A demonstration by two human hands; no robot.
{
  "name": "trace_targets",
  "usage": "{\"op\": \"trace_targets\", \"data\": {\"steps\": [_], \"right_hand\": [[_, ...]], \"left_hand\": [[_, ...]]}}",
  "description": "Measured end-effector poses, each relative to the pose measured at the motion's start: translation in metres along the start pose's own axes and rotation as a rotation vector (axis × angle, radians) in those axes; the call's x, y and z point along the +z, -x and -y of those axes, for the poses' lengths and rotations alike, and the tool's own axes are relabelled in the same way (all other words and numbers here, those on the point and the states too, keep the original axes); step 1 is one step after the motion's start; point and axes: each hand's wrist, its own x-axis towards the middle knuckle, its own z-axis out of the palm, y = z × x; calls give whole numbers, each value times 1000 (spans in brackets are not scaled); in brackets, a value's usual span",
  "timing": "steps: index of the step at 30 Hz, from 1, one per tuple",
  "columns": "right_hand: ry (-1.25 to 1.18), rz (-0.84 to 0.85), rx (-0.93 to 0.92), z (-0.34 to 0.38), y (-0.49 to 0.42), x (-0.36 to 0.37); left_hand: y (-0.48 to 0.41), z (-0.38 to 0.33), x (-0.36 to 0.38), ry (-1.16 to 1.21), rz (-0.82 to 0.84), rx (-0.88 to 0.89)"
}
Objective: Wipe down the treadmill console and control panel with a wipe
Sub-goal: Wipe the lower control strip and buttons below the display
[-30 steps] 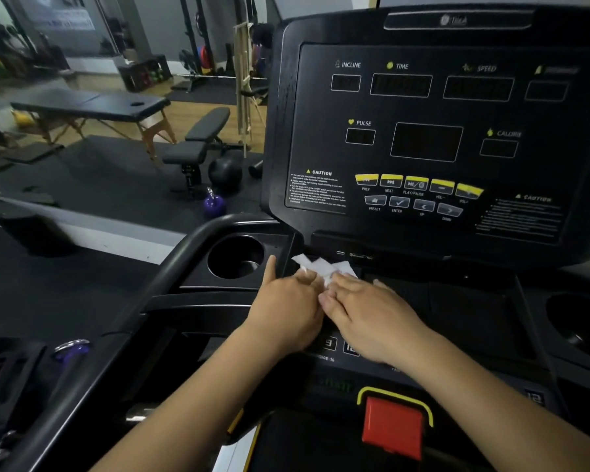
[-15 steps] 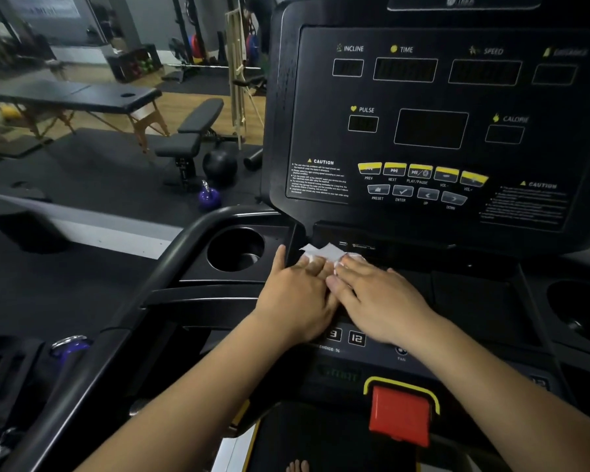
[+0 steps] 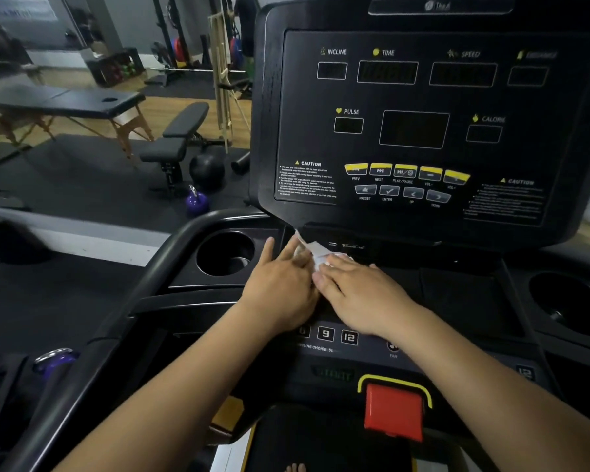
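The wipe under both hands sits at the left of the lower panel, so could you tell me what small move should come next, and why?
Probably slide the wipe rightward along the lower panel. Both the left hand and the right hand press it flat beside the left cup holder, and the bare stretch of panel lies to the right.

Open flat shelf [image 3: 457,291] to the right of the right hand [image 3: 361,294]. Blocked in front by the tall console [image 3: 423,131]. Deep cup holder [image 3: 225,253] just left of the left hand [image 3: 280,287]. Red stop button [image 3: 394,412] sticking up nearer.
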Motion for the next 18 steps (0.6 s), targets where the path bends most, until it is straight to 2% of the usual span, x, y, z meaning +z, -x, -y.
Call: {"op": "trace_targets", "data": {"steps": [8,13,18], "right_hand": [[10,33,-29,9,54,7],[4,28,-32,6,18,-1],[-35,23,-2,-1,-1,3]], "left_hand": [[57,-11,-5,-13,-21,33],[24,-7,0,12,-33,43],[7,-8,2,-170,-22,80]]}}
